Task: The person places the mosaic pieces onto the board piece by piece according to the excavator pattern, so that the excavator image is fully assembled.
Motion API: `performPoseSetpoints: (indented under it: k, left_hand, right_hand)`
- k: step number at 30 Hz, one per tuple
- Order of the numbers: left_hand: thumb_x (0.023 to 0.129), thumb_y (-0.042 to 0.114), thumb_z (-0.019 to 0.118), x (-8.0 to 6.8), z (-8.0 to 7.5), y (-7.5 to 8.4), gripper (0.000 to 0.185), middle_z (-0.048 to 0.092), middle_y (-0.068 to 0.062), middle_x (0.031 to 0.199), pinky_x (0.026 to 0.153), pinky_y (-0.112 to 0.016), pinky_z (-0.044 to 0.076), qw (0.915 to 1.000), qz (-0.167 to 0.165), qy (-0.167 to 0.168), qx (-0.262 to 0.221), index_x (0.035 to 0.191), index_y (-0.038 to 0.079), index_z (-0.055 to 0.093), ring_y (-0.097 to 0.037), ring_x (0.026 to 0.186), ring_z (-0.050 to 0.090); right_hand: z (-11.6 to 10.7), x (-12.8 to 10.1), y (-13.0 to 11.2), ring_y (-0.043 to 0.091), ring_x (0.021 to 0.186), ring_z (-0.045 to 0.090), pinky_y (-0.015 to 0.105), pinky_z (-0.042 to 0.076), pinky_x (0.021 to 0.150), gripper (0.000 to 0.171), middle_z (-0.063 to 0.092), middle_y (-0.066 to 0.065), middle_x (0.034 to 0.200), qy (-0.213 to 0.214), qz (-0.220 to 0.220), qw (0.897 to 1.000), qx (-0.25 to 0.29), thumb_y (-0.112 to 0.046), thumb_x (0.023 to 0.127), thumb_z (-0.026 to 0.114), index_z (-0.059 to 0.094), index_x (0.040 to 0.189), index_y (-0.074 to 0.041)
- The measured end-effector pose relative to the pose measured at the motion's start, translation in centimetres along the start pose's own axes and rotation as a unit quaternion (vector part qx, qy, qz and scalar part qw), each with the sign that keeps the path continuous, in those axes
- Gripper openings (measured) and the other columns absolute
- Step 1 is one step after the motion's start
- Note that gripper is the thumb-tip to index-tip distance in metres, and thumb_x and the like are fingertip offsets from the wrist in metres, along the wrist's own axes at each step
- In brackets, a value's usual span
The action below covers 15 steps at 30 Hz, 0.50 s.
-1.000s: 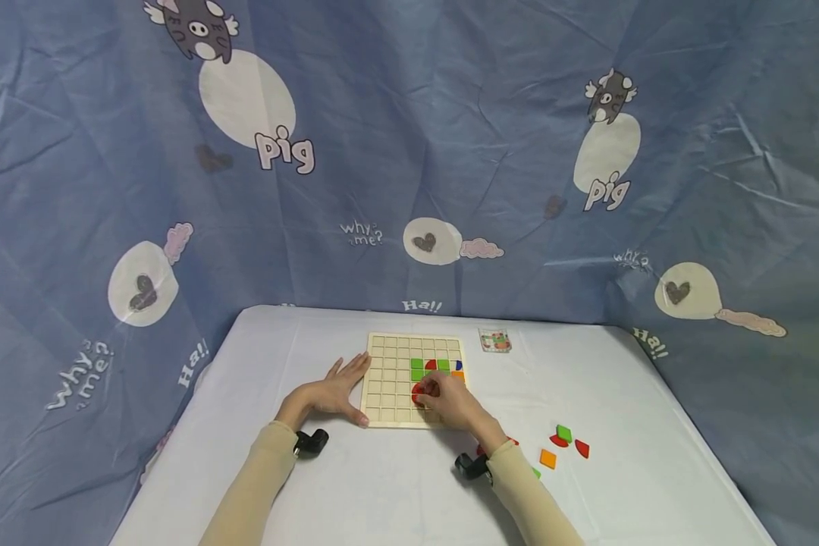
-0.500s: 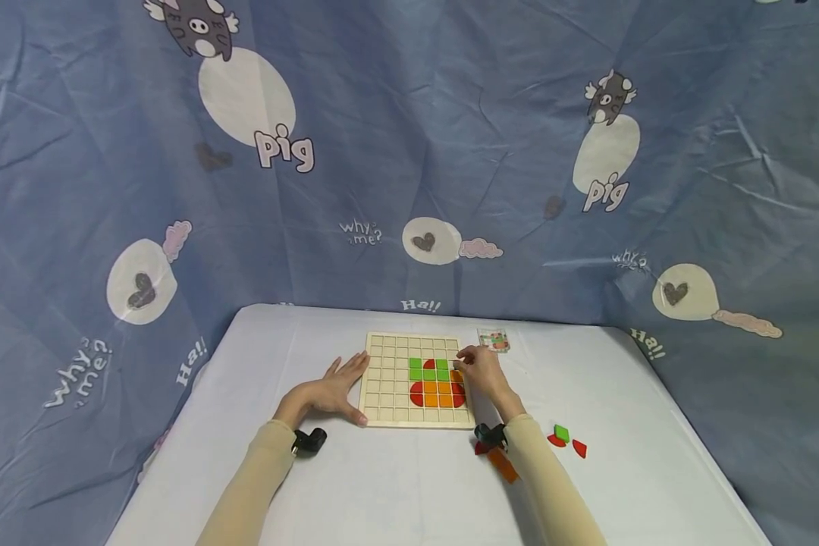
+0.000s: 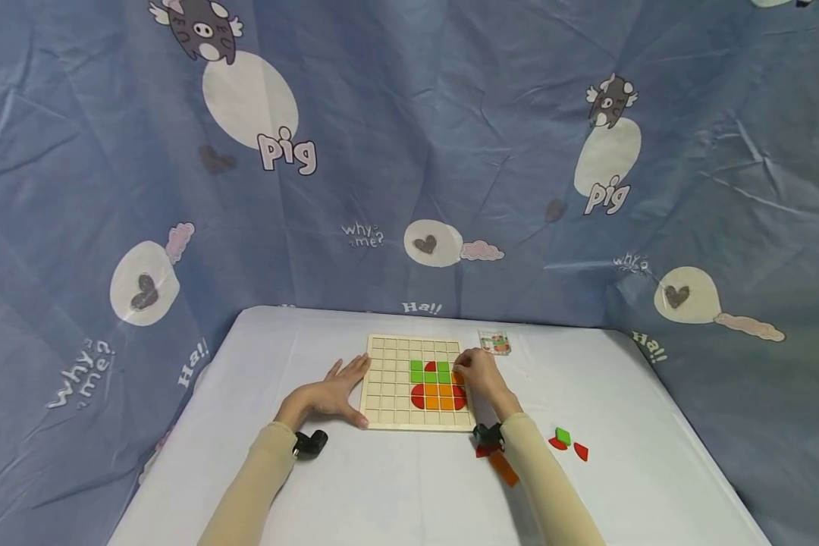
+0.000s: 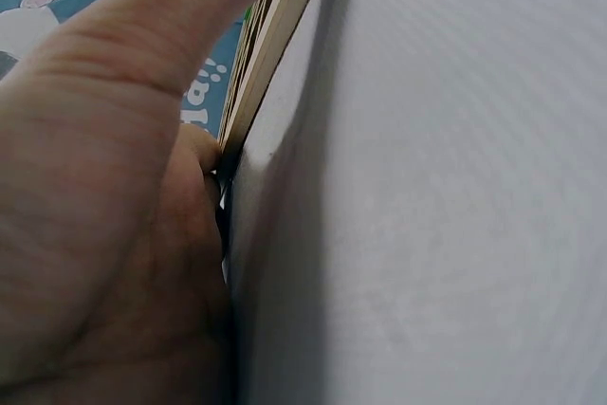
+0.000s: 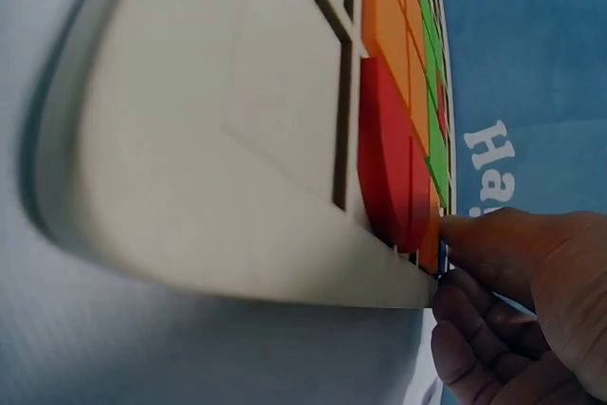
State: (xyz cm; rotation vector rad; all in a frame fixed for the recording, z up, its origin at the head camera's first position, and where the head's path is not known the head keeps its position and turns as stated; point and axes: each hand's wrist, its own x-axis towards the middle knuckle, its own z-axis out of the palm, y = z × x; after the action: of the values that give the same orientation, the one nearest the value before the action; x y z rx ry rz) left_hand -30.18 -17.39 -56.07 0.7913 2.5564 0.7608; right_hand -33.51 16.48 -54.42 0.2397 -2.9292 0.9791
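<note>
— Head view: from above, looking forward and down, far from the wooden grid board.
— Wrist views: very near the table, sharing that board's edge.

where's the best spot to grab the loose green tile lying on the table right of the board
Probably from above, pinching two opposite edges of the green tile. It lies flat on the table, so only its thin rim offers a hold. Red pieces sit close on its near sides, so the far and right edges look freest for the right hand.
</note>
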Motion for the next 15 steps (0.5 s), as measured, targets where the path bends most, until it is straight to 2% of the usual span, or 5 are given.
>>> performPoseSetpoints:
  k: [15]
  left_hand:
    - [0.064,0.052,0.085,0.06,0.07,-0.03,0.133,-0.004,-0.015,0.163,0.120,-0.055,-0.010,1.0000,0.000,0.005,-0.006,0.154,-0.001,0.003,-0.031,0.151,-0.005]
  right_hand:
    - [-0.01,0.10,0.27,0.015,0.083,0.063,0.032,0.057,0.076,0.010,0.070,0.005,0.092,-0.016,0.007,1.000,0.001,-0.011,0.087,0.071,0.072,0.096,-0.007]
